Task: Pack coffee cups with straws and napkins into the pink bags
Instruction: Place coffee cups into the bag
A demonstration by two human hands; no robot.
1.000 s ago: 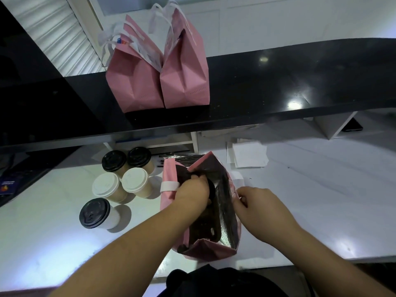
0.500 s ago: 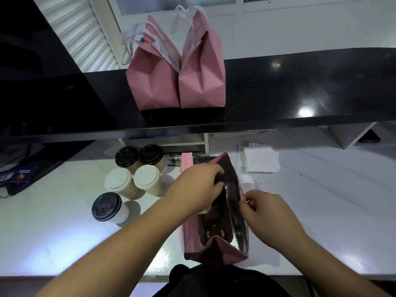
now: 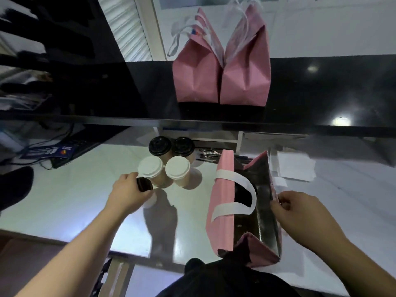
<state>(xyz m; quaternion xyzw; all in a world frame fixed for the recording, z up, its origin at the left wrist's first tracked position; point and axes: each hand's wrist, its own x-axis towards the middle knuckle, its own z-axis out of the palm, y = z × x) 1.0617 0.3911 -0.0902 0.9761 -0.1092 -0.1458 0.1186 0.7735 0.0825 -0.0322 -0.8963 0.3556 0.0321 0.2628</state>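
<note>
Left hand (image 3: 128, 194): fingers curled round a black-lidded cup (image 3: 144, 185), gripping it at the lid; the cup stands on the white counter (image 3: 75, 200), well to the left of the open pink bag (image 3: 222, 202).

Right hand (image 3: 300, 213): pinches the right rim of the open pink bag, thumb and fingertips closed on its edge.

Open pink bag: upright on the counter, mouth wide, dark foil-like lining showing; a white handle (image 3: 235, 194) droops across the opening from its left wall. What lies inside is too dark to tell.

White-lidded cups, two (image 3: 150, 169) (image 3: 177, 167): side by side, left of the bag and just beyond the gripped cup; the nearer of them is just beside it.

Black-lidded cups, two (image 3: 160, 145) (image 3: 183, 146): directly behind the white-lidded pair, farther from the bag's near end.

Wrapped straws (image 3: 209, 155): lying behind the bag's far left corner, partly hidden by it.

White napkins (image 3: 294, 168): loose stack on the counter, just beyond and right of the bag.

Closed pink bags, two (image 3: 197, 76) (image 3: 246, 76): touching, upright on the black shelf (image 3: 321, 93) above and behind the open bag, white handles up.
</note>
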